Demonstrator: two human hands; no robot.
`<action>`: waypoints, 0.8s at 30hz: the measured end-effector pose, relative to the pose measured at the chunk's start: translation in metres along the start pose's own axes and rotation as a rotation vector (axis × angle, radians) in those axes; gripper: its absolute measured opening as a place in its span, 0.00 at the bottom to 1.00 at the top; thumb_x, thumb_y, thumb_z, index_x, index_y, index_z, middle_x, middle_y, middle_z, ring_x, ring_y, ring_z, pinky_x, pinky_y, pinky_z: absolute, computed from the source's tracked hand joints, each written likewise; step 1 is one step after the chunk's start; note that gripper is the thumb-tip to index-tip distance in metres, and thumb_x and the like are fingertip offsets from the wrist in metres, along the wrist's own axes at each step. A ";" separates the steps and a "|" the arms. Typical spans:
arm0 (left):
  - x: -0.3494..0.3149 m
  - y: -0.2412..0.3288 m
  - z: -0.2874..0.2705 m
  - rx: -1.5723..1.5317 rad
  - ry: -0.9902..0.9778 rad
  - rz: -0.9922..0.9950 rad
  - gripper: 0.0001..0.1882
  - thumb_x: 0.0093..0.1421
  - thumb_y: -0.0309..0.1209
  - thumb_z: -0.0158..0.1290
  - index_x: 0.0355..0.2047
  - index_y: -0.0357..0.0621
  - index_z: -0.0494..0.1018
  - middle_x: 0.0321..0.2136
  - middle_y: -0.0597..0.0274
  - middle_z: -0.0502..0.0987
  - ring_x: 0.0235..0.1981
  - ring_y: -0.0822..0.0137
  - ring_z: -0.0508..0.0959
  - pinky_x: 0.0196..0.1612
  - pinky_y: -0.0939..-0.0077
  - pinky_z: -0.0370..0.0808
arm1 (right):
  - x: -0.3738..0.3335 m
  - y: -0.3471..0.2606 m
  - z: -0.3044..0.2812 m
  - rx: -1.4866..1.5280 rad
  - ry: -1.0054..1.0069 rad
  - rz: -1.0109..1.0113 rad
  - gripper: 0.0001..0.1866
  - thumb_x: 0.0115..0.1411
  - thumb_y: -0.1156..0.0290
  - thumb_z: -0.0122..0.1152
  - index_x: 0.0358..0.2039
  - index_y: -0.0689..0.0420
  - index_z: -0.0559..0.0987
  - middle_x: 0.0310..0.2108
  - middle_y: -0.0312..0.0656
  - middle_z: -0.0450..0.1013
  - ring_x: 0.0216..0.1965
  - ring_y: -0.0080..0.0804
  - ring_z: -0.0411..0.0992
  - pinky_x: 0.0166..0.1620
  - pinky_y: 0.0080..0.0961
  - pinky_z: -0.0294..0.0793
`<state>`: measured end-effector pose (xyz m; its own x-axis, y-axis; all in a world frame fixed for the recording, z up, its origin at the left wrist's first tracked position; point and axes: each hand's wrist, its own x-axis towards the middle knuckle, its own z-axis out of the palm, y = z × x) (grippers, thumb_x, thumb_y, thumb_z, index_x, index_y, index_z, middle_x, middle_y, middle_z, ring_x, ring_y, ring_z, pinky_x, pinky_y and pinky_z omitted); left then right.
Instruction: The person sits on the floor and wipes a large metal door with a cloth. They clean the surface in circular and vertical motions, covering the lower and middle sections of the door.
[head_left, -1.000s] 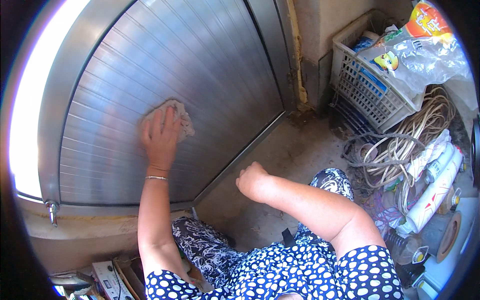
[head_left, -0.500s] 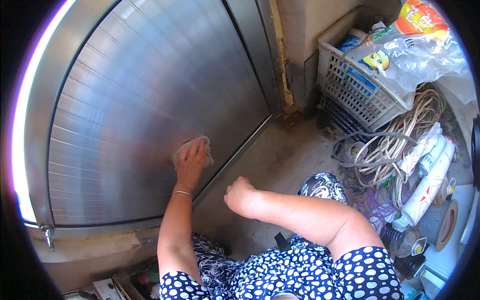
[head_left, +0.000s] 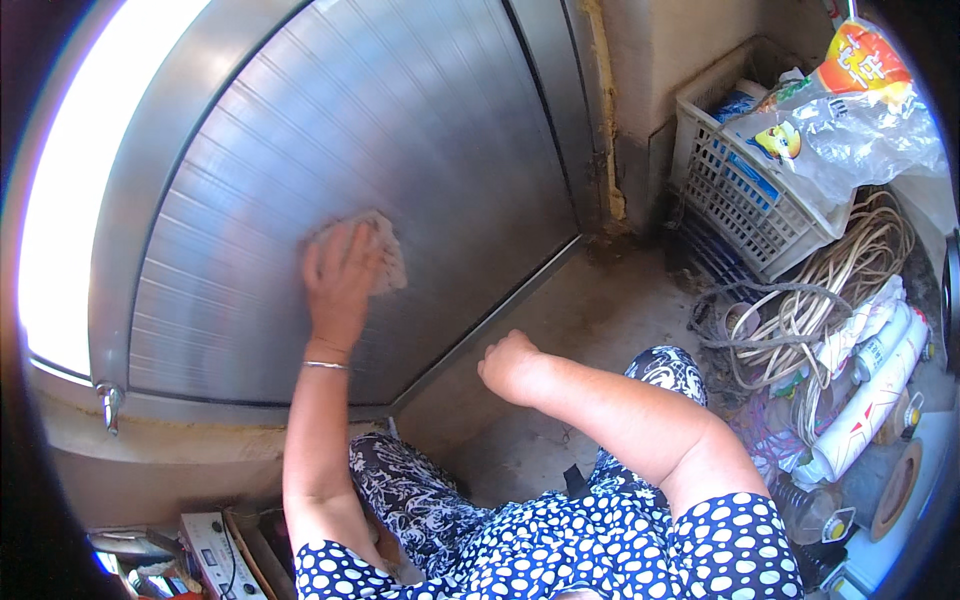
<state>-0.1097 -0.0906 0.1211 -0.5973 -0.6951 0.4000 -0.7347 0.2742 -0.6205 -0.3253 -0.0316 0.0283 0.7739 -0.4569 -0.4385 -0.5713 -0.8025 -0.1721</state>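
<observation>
A metal fitting [head_left: 110, 408] sits at the lower left corner of a grey metal panel [head_left: 470, 150] with a ribbed surface. Below it lies a pale box-shaped device [head_left: 218, 555] with a dark cord. The left hand [head_left: 338, 275], with a thin bracelet [head_left: 326, 365] at the wrist, holds a pale cloth [head_left: 391, 262] flat against the panel, its fingers extended and slightly spread over the cloth. The right hand [head_left: 508, 367], of the two hands the narrow one, is curled into a fist above the floor [head_left: 520, 455], near the panel's lower edge; whether it encloses anything cannot be told. Farther right stands a pale slatted crate [head_left: 735, 195], a clear plastic bag [head_left: 865, 145] with coloured print draped over its side. Beneath these lies coiled cable [head_left: 862, 240], with a white cylinder [head_left: 868, 400] marked in red just beside it
</observation>
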 end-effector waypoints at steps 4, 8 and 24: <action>0.016 -0.059 -0.061 0.158 0.133 -0.059 0.16 0.53 0.29 0.51 0.44 0.56 0.73 0.57 0.69 0.65 0.60 0.60 0.59 0.61 0.53 0.50 | 0.005 0.001 0.005 0.001 0.019 -0.008 0.17 0.54 0.70 0.55 0.45 0.56 0.75 0.43 0.44 0.73 0.44 0.39 0.73 0.43 0.35 0.69; 0.036 -0.100 -0.089 0.303 0.289 -0.198 0.22 0.49 0.25 0.54 0.47 0.56 0.73 0.58 0.68 0.64 0.59 0.58 0.61 0.61 0.56 0.50 | 0.004 0.005 0.006 0.003 -0.002 0.020 0.17 0.54 0.71 0.55 0.46 0.56 0.74 0.44 0.44 0.73 0.44 0.39 0.73 0.43 0.35 0.69; -0.028 -0.041 -0.020 0.033 0.067 -0.112 0.21 0.50 0.26 0.53 0.46 0.56 0.72 0.57 0.66 0.66 0.59 0.59 0.62 0.58 0.55 0.53 | 0.002 -0.009 0.011 -0.010 0.000 0.008 0.18 0.54 0.68 0.58 0.47 0.56 0.76 0.48 0.44 0.72 0.48 0.38 0.72 0.45 0.41 0.70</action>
<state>-0.0690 -0.0691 0.1492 -0.5334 -0.6741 0.5110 -0.7875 0.1752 -0.5908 -0.3217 -0.0210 0.0192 0.7692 -0.4632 -0.4401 -0.5747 -0.8027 -0.1596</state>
